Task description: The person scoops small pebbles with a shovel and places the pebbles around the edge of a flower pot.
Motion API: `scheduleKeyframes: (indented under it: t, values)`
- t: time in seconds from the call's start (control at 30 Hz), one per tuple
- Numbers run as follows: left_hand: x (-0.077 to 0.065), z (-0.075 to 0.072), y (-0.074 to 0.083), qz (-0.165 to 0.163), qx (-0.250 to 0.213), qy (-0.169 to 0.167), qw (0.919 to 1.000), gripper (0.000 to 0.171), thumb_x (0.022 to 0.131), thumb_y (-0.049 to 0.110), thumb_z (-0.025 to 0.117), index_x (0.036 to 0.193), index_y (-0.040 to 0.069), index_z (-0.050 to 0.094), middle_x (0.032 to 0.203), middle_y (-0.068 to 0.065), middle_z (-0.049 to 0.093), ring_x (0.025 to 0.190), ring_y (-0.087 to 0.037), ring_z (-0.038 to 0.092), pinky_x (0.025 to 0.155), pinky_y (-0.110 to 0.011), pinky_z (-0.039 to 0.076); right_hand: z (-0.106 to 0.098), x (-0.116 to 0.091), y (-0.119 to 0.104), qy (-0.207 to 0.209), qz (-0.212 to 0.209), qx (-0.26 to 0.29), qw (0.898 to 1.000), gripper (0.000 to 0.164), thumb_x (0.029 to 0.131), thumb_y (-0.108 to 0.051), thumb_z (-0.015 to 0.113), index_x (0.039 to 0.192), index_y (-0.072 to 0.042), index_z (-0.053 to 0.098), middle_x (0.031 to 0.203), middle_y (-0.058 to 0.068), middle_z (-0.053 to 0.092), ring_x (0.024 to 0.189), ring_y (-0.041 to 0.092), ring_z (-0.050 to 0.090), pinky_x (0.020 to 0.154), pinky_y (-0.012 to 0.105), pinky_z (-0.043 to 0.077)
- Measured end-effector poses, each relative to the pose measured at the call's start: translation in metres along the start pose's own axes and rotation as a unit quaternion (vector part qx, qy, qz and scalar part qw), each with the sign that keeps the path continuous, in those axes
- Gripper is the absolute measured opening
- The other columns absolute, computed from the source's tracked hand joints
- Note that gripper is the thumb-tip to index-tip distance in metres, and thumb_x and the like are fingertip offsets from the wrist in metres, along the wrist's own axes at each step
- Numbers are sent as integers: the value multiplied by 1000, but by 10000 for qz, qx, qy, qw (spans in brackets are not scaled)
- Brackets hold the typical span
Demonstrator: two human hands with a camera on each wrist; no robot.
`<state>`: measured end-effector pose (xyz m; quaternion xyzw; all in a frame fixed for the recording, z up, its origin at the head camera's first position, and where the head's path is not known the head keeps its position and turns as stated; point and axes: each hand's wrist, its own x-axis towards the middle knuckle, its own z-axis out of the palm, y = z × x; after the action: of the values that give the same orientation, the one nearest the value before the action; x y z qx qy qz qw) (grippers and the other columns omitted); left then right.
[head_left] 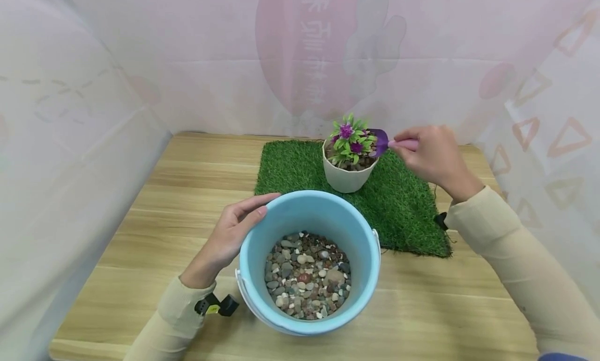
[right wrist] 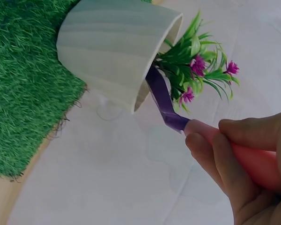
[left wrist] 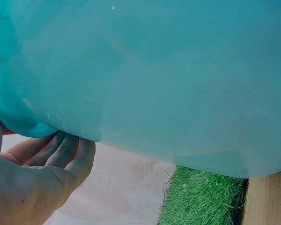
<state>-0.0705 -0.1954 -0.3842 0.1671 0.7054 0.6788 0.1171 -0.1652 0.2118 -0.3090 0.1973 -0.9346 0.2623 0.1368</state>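
Note:
My left hand (head_left: pixel 232 228) rests against the left side of a light blue bucket (head_left: pixel 309 327), its thumb and fingers at the rim; in the left wrist view the bucket wall (left wrist: pixel 154 84) hides the fingertips. Pebbles (head_left: pixel 309 277) cover the bucket's bottom. With my right hand (head_left: pixel 433 155) I grip the pink handle (head_left: pixel 408 144) of a small purple-bladed trowel (right wrist: pixel 164 101). The blade reaches over the rim of a white flowerpot (head_left: pixel 347 178) and into it, beside a plant (head_left: pixel 349 142) with purple flowers. Brown and grey stones lie around the plant's base.
The pot stands on a green artificial grass mat (head_left: pixel 290 165), which lies on a wooden table (head_left: pixel 187 204). White printed cloth (head_left: pixel 211 79) surrounds the table at the back and sides. The bucket stands in front of the mat, its white handle (head_left: pixel 248 293) hanging down.

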Motion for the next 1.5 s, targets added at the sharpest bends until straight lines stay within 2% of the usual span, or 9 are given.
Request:
scheduleKeyframes:
  t: [0.2, 0.27, 0.43, 0.5, 0.57, 0.87, 1.2, 1.33, 1.5]
  values:
    - [0, 0, 1, -27, -10, 27, 10000, 44, 113, 17, 49, 152, -2, 52, 143, -33, 61, 108, -31, 78, 83, -56, 68, -10, 16, -8, -382, -72, -77, 9992, 16, 96, -8, 75, 106, 4, 80, 100, 25, 80, 82, 35, 81, 48, 9, 53]
    - [0, 0, 1, -31, 15, 47, 10000, 44, 113, 17, 49, 152, -1, 53, 143, -32, 61, 107, -31, 78, 83, -56, 68, -13, 20, -11, -427, -143, -137, 9989, 16, 97, -8, 75, 106, 4, 80, 100, 25, 80, 80, 35, 81, 52, 12, 58]
    - [1, -1, 2, -12, 73, 40, 10000, 43, 112, 18, 50, 152, -1, 53, 142, -31, 62, 106, -31, 79, 81, -55, 69, -14, 24, -15, -457, -373, -388, 9975, 15, 97, -5, 73, 105, 5, 80, 99, 24, 80, 80, 35, 81, 66, 38, 71]
    - [1, -1, 1, -4, 63, 23, 10000, 43, 113, 18, 50, 152, 0, 53, 142, -31, 62, 106, -31, 79, 82, -55, 69, -14, 25, -15, -465, -434, -483, 9968, 14, 96, -4, 72, 105, 4, 80, 99, 24, 80, 83, 36, 81, 72, 44, 72]
    - [1, -1, 1, 14, 57, 15, 10000, 43, 113, 17, 50, 152, 0, 53, 142, -31, 62, 106, -31, 79, 82, -55, 69, -13, 26, -14, -465, -488, -538, 9963, 14, 96, -2, 72, 105, 4, 80, 100, 24, 80, 84, 36, 81, 74, 45, 72]
    - [1, -2, 3, 5, 27, 24, 10000, 43, 113, 18, 50, 152, 0, 53, 142, -31, 62, 107, -32, 78, 82, -55, 69, -8, 25, -2, -356, -1026, -603, 9923, 16, 96, -1, 72, 109, 6, 78, 105, 25, 79, 86, 38, 81, 71, 43, 72]
    - [0, -2, 1, -17, 55, 24, 10000, 43, 113, 18, 50, 152, 0, 54, 142, -30, 63, 107, -29, 78, 83, -54, 69, 0, 17, 22, 92, -1721, -545, 9835, 16, 90, 6, 76, 106, 8, 78, 101, 26, 79, 82, 39, 80, 71, 45, 71]
    - [-1, -2, 1, 1, 42, 18, 10000, 43, 113, 18, 50, 152, 0, 53, 142, -31, 62, 107, -30, 78, 82, -54, 69, 0, 14, 25, 287, -1908, -568, 9796, 19, 85, 11, 77, 104, 9, 78, 100, 27, 79, 82, 41, 80, 71, 48, 71]
    - [-2, -2, 2, 9, 11, 33, 10000, 43, 113, 18, 50, 152, 0, 54, 142, -31, 63, 107, -31, 78, 82, -55, 69, -4, 9, 21, 341, -2041, -485, 9772, 20, 85, 13, 77, 104, 8, 78, 100, 27, 79, 83, 41, 80, 70, 45, 71]
